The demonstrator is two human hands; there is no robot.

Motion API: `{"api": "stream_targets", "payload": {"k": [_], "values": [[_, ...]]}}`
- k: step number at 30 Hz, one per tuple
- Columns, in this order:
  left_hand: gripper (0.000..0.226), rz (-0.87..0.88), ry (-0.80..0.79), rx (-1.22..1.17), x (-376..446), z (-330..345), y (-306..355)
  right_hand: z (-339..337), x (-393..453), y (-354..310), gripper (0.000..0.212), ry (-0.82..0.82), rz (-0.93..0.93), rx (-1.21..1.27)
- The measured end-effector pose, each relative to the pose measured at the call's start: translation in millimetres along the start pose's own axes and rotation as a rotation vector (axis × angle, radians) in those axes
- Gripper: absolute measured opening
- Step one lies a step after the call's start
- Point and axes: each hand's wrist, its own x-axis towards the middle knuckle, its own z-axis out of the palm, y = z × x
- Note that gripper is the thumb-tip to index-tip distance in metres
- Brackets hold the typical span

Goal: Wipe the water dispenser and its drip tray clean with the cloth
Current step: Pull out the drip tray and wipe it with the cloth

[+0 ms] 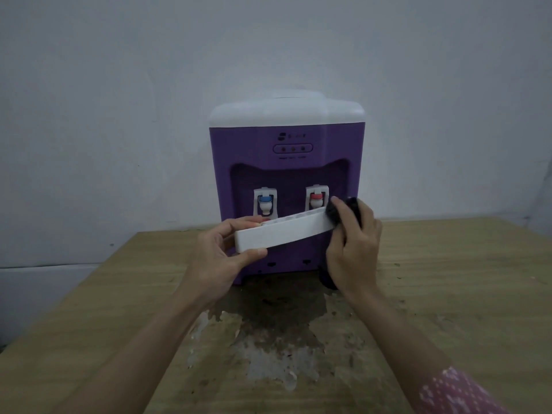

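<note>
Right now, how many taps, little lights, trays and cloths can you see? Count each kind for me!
Taps: 2, one blue and one red.
Little lights on the panel: 3.
Drip trays: 1, white, held in the left hand.
Cloths: 1, dark, in the right hand.
Total: 7.

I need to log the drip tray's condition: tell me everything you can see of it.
The drip tray is a long, narrow white piece, plastic by its look, with a slotted grille on top. It is off the dispenser, held in the air before the taps and tilted, its right end higher. The left hand grips its left end, thumb under the front face. The right hand presses a dark cloth against its right end.
</note>
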Motion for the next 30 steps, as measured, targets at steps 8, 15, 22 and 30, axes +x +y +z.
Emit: {"api": "stream_targets", "payload": {"k": [8, 15, 22, 30], "values": [[0.035, -0.001, -0.029, -0.070, 3.4, 4.5, 6.3, 9.0, -24.8, -15.3, 0.033, -0.020, -0.429, 0.029], [0.035, -0.033, -0.023, -0.086, 0.7, -9.0, 6.5, -4.3, 8.0, 3.7, 0.041, 0.038, 0.105, 0.158], [0.030, 0.022, -0.101, -0.008, -1.0, -10.5, 7.1, -20.5, 38.2, 20.8, 0.039, -0.124, 1.297, 1.072], [0.047, 0.045, -0.105, -0.002, -4.4, -4.0, 4.0, -17.6, 29.2, 20.7, 0.045, -0.197, 1.317, 1.027]]}}
